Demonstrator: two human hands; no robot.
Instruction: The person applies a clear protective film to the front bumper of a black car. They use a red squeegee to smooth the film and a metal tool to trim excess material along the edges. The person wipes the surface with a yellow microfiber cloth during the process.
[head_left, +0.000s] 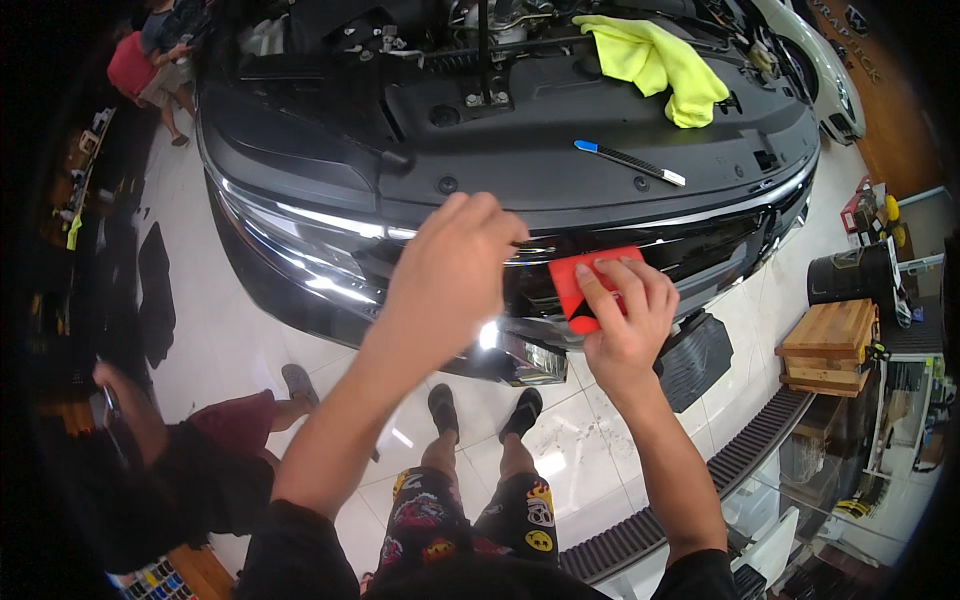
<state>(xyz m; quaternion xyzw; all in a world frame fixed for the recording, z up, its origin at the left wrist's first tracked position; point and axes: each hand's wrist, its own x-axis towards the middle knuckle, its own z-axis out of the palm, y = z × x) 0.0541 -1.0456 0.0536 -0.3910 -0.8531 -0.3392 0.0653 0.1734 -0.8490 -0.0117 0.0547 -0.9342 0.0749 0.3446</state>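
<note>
I stand at the front of a black car point(300, 150) with its bonnet up. My right hand point(625, 325) presses a flat red squeegee card point(585, 285) against the glossy front grille area point(720, 240). My left hand point(450, 270) is held against the same glossy panel just left of the card, its fingertips pinched near the chrome strip; whether it grips anything there is hidden by the back of the hand.
A yellow cloth point(660, 60) and a pen-like blue-tipped tool point(630, 162) lie on the engine-bay cover. A person point(190, 470) crouches at lower left; others stand far left. A wooden pallet stack point(830, 345) and black bin point(850, 275) are at right.
</note>
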